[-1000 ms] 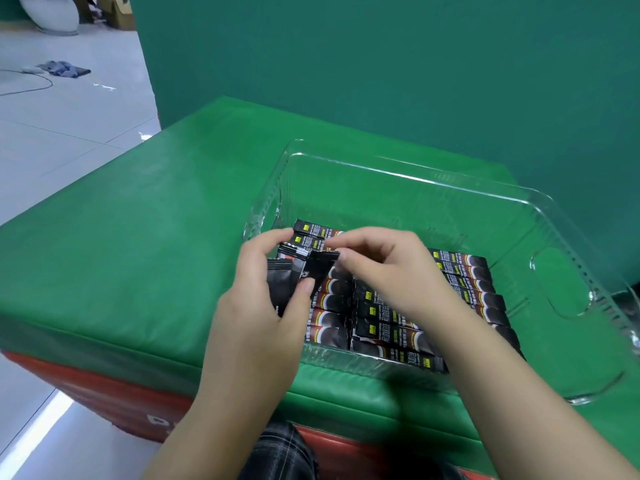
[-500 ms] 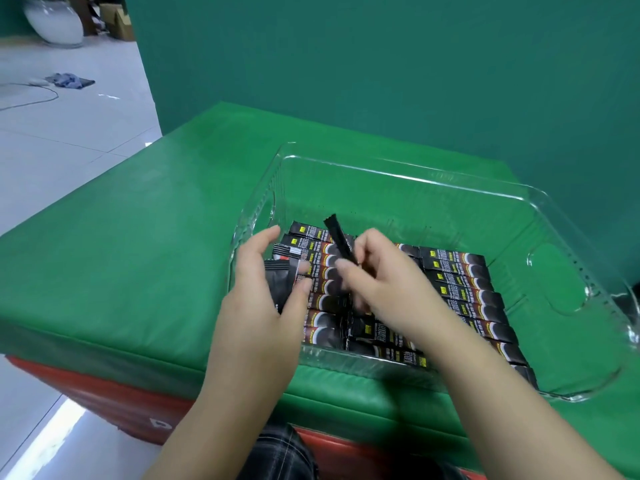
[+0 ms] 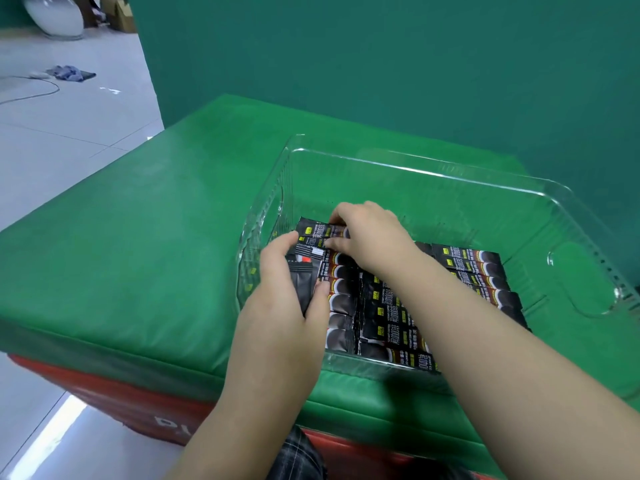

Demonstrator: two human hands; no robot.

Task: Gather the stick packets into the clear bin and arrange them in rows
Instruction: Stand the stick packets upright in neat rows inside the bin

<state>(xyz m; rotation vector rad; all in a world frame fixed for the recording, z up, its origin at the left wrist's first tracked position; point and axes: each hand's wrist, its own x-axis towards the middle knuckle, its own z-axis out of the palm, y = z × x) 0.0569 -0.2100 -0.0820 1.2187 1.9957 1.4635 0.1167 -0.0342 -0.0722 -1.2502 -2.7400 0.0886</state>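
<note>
A clear plastic bin stands on a green padded table. Black stick packets lie in rows across the bin's near half, with another row to the right. My left hand hovers over the bin's near left corner and grips a small bunch of black packets between thumb and fingers. My right hand reaches to the far end of the left row and pinches one packet down onto it.
The bin's far half and right side hold no packets. A green wall rises behind the table. To the left is a tiled floor with a cable and a cloth. The table's near edge has a red side panel.
My right hand took one packet from the bunch in my left hand, lifted it, then carried it forward and laid it at the far end of the left row.
</note>
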